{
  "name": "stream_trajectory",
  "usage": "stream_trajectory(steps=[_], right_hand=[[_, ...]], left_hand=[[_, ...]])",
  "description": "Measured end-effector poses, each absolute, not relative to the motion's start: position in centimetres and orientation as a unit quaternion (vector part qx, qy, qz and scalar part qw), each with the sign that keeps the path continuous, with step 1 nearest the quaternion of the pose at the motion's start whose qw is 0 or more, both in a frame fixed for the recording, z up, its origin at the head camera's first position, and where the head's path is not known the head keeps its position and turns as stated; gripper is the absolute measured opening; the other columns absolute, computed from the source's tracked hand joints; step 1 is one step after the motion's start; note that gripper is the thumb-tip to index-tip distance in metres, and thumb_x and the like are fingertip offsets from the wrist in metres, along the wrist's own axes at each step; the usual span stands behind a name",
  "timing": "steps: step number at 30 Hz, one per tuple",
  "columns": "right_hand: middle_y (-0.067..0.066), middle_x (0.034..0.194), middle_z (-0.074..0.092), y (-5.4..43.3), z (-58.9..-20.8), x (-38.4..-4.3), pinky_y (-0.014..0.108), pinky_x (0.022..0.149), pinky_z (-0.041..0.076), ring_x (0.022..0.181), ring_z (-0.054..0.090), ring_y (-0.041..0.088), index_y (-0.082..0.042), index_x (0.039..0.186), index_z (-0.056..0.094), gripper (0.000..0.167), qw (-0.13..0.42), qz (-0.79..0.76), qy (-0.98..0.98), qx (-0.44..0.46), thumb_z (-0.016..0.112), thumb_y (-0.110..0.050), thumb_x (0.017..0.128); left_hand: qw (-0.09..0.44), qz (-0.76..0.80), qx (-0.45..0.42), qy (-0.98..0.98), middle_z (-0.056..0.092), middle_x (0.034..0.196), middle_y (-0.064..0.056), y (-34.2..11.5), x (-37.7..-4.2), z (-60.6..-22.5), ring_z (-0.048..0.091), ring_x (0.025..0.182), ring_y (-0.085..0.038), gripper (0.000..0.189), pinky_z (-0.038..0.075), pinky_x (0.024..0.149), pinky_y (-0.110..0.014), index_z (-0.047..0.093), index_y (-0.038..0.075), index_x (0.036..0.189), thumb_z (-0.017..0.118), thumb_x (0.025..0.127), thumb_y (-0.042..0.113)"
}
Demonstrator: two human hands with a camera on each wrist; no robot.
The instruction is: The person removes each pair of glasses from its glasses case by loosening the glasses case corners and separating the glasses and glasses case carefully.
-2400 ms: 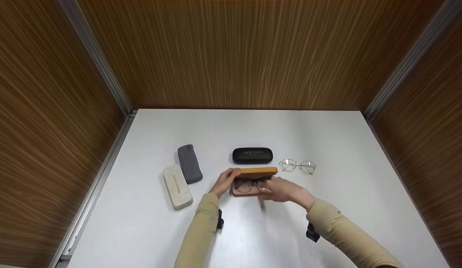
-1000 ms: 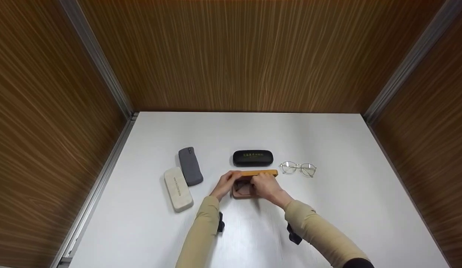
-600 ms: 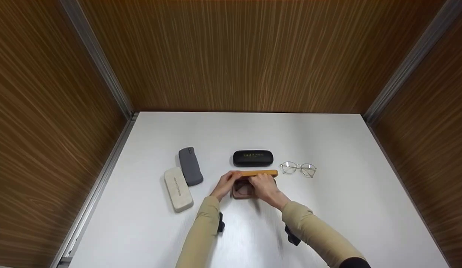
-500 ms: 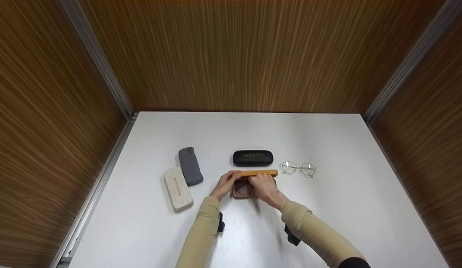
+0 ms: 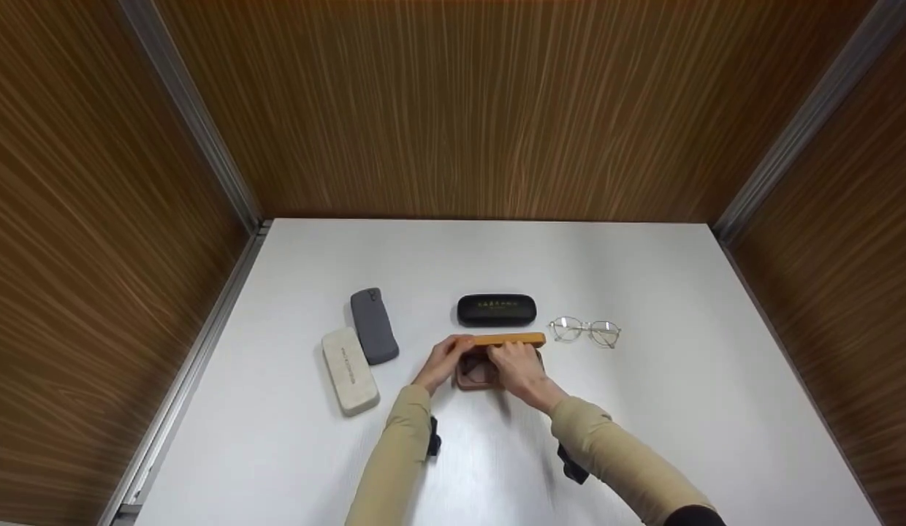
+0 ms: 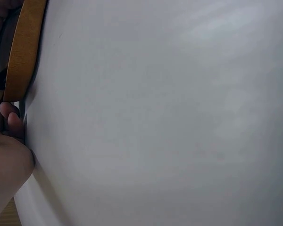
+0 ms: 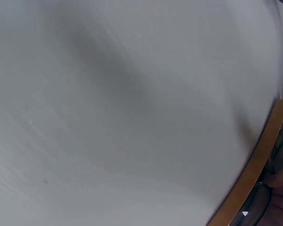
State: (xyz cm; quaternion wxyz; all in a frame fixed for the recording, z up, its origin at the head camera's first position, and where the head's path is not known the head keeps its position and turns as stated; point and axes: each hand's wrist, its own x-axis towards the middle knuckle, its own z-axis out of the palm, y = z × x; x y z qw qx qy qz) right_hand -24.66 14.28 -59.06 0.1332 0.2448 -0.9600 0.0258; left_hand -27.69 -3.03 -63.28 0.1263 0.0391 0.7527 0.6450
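An orange-brown glasses case [image 5: 508,339] stands open on the table, its lid raised and its lower half lined in pinkish brown. My left hand [image 5: 442,361] grips the case's left end, thumb near the lid. Inside lies a pair of dark-framed eyeglasses [image 7: 263,200], mostly covered by my right hand in the head view. My right hand [image 5: 522,369] reaches into the case with curled fingers, and in the right wrist view it pinches the eyeglasses around the middle of the frame. The left wrist view shows the case [image 6: 24,52] with left fingertips at its end.
Behind the open case lies a closed black glasses case [image 5: 496,310]. Thin gold-framed eyeglasses [image 5: 584,331] rest to its right. At left, a grey case [image 5: 374,326] and a cream case [image 5: 350,371] lie side by side. Wood-grain panels [image 5: 453,109] enclose the white table [image 5: 453,256].
My right hand has moved left and further into the case, over the dark-framed eyeglasses. In the last half second both hands have stayed almost still.
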Motion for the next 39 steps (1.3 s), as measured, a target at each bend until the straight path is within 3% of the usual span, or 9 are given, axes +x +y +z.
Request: stream_trajectory(steps=[17,24,39], right_hand=[[0.015,0.069,0.068,14.7,-58.3,-24.1,0.048,0.048,0.053,0.059,0.065,0.039,-0.003,0.074,0.066,0.008,0.151,0.039,-0.957,0.247,0.073,0.001,0.078],[0.013,0.063,0.066,15.3,-57.7,-23.7,0.046,0.044,0.05,0.053,0.062,0.034,-0.004,0.071,0.065,0.011,0.168,0.043,-0.95,0.259,0.072,0.001,0.077],[0.013,0.066,0.066,17.6,-56.4,-22.5,0.046,0.045,0.051,0.052,0.061,0.033,-0.005,0.073,0.065,0.012,0.16,0.06,-0.952,0.253,0.075,0.0,0.075]], left_hand=[[0.121,0.646,0.034,0.753,0.063,0.136,-0.017,-3.1,-27.7,-63.3,0.055,0.133,-0.032,0.044,0.039,0.119,-0.041,0.064,0.003,0.13,0.056,0.102,0.036],[0.115,0.64,0.045,0.758,0.061,0.137,-0.022,-3.0,-27.5,-63.1,0.053,0.134,-0.036,0.042,0.039,0.119,-0.045,0.061,-0.002,0.132,0.053,0.105,0.028],[0.124,0.651,0.049,0.747,0.06,0.141,-0.018,-3.2,-27.6,-63.3,0.05,0.138,-0.034,0.044,0.036,0.121,-0.044,0.062,0.003,0.134,0.055,0.103,0.034]])
